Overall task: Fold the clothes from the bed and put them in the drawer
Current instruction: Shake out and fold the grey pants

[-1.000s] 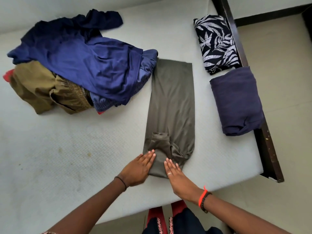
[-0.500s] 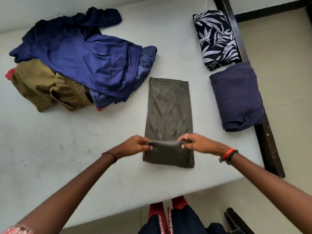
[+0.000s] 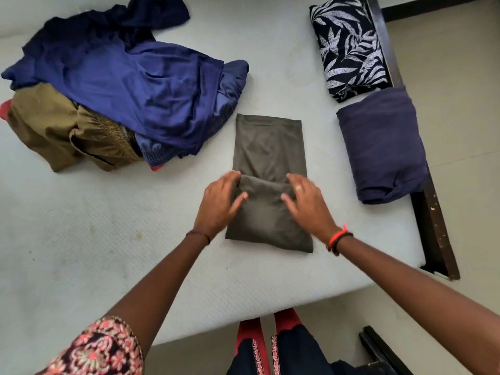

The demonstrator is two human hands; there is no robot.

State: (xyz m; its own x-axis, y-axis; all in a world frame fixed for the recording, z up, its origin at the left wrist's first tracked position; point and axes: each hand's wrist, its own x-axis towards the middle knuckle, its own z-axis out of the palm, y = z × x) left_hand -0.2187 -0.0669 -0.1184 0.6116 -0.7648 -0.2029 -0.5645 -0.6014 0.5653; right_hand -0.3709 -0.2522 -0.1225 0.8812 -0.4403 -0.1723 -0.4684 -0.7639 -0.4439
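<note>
Folding is the step I judge to be in hand: the olive-grey jersey garment (image 3: 267,169), already narrowed to a long strip, lies flat on the pale quilted mattress (image 3: 81,239), with its near end doubled over onto itself. My left hand (image 3: 220,201) and right hand (image 3: 305,204) rest on the two sides of that doubled part, fingers spread and loose, pressing rather than pinching; neither grip is closed on the cloth. Right of the olive garment, near the dark wooden bed frame (image 3: 433,226), sit two finished bundles: a folded navy cloth bundle (image 3: 381,144) and, beyond it, a folded black cloth with white leaf print (image 3: 349,47). Left of the olive garment lies the unfolded heap, a rumpled blue garment (image 3: 130,85) over khaki-brown trousers (image 3: 54,125). Next, I judge, the doubled part must be turned over once more towards the far hem, edges kept square. No drawer is in view.
</note>
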